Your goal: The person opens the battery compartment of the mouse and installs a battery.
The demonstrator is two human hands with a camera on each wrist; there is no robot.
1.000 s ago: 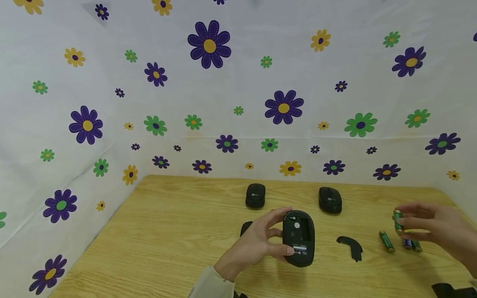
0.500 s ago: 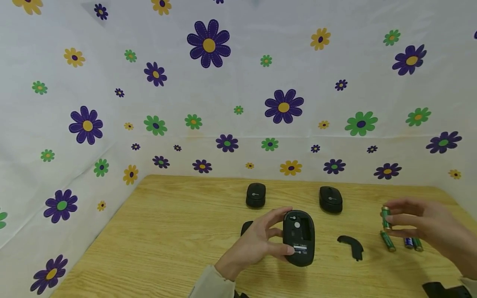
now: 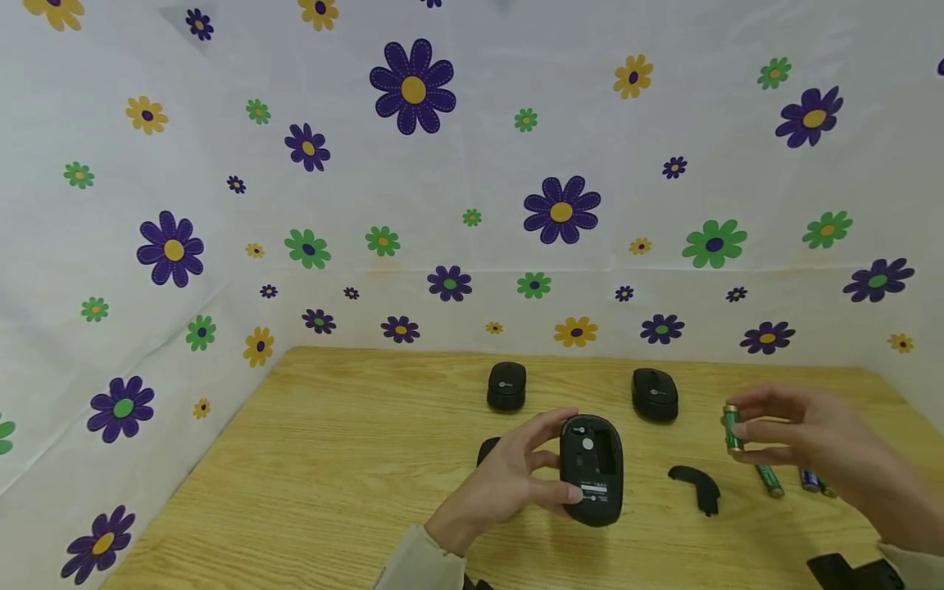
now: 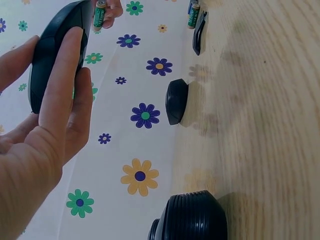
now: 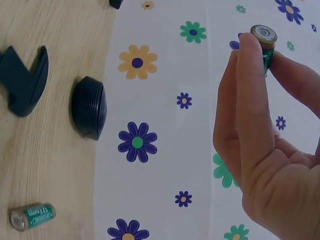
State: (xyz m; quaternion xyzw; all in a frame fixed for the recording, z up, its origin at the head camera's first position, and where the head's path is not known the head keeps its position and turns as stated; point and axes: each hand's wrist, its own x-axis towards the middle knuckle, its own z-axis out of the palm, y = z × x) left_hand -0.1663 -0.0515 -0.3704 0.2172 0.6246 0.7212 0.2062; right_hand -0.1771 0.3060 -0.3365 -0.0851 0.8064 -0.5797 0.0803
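Observation:
My left hand (image 3: pixel 509 475) grips a black computer mouse (image 3: pixel 592 508) by its edges, underside turned toward me, with the battery slot (image 3: pixel 607 451) uncovered. In the left wrist view the mouse (image 4: pixel 55 50) shows edge-on between thumb and fingers. Off to the right, my right hand (image 3: pixel 811 434) pinches a green battery (image 3: pixel 732 428) upright between thumb and fingertips, above the table. Its flat metal end (image 5: pixel 265 33) shows in the right wrist view. A black curved battery cover (image 3: pixel 699 489) lies on the table between the two hands.
Behind the hands stand two black mice, one at the middle (image 3: pixel 506 387) and another to the right (image 3: pixel 655 396). A further black mouse (image 3: pixel 487 449) is mostly hidden by my left hand. Below my right hand lie a green battery (image 3: pixel 770 481) and a blue one (image 3: pixel 809 479).
My right hand has moved left with the green battery, from above the loose batteries toward the mouse. My left hand and the mouse have stayed nearly still.

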